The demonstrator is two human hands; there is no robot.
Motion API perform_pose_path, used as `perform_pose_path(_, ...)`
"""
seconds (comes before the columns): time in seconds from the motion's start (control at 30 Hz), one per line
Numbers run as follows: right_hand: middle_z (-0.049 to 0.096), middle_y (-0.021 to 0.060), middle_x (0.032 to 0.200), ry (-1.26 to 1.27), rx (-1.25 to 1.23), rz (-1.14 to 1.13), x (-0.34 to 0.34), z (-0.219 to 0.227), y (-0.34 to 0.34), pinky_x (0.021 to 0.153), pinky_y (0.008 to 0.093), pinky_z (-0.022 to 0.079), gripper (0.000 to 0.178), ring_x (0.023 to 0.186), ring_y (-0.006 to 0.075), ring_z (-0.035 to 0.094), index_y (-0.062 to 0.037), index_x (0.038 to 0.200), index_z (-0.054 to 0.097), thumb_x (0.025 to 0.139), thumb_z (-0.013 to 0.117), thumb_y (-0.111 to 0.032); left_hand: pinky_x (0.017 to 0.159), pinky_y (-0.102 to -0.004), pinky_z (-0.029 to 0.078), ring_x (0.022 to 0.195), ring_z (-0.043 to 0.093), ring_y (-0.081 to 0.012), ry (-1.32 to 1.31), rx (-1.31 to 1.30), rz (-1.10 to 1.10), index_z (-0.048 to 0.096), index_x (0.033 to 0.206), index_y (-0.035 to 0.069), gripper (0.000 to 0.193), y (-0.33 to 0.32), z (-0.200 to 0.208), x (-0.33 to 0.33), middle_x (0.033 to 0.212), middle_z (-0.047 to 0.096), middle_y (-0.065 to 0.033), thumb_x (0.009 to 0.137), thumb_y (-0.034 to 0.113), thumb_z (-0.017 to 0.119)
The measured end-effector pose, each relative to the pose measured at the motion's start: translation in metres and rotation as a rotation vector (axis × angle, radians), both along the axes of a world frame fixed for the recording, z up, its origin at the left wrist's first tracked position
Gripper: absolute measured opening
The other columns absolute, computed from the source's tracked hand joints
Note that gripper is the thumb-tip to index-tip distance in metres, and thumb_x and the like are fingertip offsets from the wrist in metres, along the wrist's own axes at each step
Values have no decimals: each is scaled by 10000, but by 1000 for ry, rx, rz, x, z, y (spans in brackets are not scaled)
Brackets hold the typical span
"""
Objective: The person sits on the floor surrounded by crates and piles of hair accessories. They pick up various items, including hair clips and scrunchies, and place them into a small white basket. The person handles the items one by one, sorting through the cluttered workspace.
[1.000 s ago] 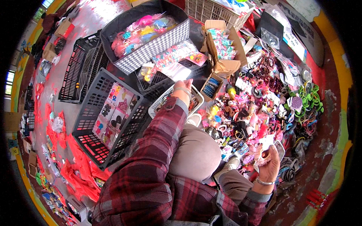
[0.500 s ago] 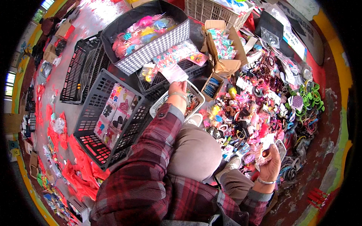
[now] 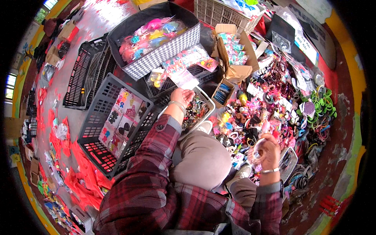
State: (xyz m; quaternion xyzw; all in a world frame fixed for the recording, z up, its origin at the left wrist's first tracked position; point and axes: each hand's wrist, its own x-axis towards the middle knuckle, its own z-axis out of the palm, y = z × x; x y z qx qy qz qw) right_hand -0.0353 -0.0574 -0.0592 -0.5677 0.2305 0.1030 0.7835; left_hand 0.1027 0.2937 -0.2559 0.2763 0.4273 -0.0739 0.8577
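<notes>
My left hand (image 3: 181, 98) is over the left rim of a white plastic basket (image 3: 210, 102) filled with small mixed accessories. Its fingers are curled together, and whatever they may hold is hidden. Just beyond them lies the clear end of a plastic packet (image 3: 185, 80), which rests on a black crate. On the right, my right hand (image 3: 271, 150) is closed on a pale pink, ring-shaped hair tie (image 3: 255, 154), slightly blurred. Below it spreads a large heap of hair accessories (image 3: 270, 113). A small grey basket (image 3: 288, 163) stands beside my right wrist.
A dark crate (image 3: 92, 133) with carded hair clips stands tilted at left. Behind are a houndstooth bin (image 3: 164, 46) of bagged items, a cardboard box (image 3: 250, 55) of packets and a small box (image 3: 222, 92) of blue bands. My knee (image 3: 201, 158) is between my hands.
My left hand has drawn back from the packet's end, down and left. My right hand has lifted the hair tie up and left; the white card seen by it no longer shows there.
</notes>
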Motion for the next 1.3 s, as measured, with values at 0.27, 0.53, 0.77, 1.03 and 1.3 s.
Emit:
perform_pose_path(0.27, 606, 32, 748, 67, -208, 410, 83, -101, 90, 575, 219, 398, 206, 639, 82, 505, 2, 888, 643, 810, 583, -178, 648, -300, 518, 747, 604, -250, 5, 29, -88, 539, 880, -52, 262, 20, 15, -4, 830, 611, -156, 819, 176, 425)
perform_pose_path(0.53, 621, 43, 758, -4, -295, 505, 173, -184, 185, 659, 243, 436, 279, 698, 116, 549, 20, 968, 620, 799, 586, -199, 524, -216, 481, 626, 587, -185, 25, -80, -72, 565, 834, -49, 214, 29, 27, -5, 751, 610, -110, 801, 145, 479)
perform_pose_path(0.77, 585, 55, 674, 205, -6, 315, 195, -176, 233, 491, 238, 396, 194, 535, 132, 518, 1, 978, 604, 805, 550, -69, 522, -214, 476, 602, 580, -170, 15, -175, -19, 578, 825, -44, 196, 41, 25, -12, 706, 608, -86, 792, 134, 501)
perform_pose_path(1.03, 651, 146, 824, -83, -741, 353, 202, -218, 230, 696, 326, 479, 316, 751, 251, 630, -83, 991, 636, 694, 630, -192, 641, -286, 498, 722, 577, -201, 7, 78, 40, 558, 887, -17, 189, 41, 3, -28, 811, 601, -113, 790, 144, 543)
perform_pose_path(1.3, 629, 154, 928, -137, -1056, 569, 197, -183, 241, 751, 386, 478, 311, 863, 320, 603, -124, 1054, 617, 764, 553, -217, 819, -338, 483, 888, 552, -202, -188, 30, -28, 522, 1030, -5, 199, 10, -12, -33, 971, 573, -98, 846, 56, 475)
